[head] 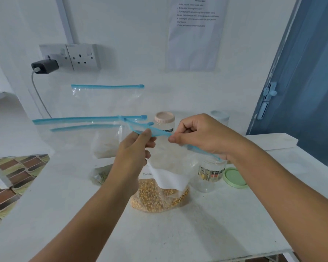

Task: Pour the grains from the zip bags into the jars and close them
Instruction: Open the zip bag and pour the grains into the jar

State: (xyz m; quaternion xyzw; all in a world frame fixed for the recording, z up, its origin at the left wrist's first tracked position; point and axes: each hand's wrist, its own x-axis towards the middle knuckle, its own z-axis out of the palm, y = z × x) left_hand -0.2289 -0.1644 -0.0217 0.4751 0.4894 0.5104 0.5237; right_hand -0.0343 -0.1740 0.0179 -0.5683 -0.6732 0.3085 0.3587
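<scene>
The left hand (138, 146) pinches one lip of the corn bag's (159, 193) blue zip strip (153, 132), and the right hand (199, 137), fingers curled tight, pinches the other, the bag's base resting on the worktop (178, 233). Uneven pulling could tip it, spilling kernels. The open jar (210, 174) waits behind-right, green lid (234, 178) beside it.

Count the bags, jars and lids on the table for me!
Bags: 4
Jars: 3
Lids: 3
Total: 10
</scene>
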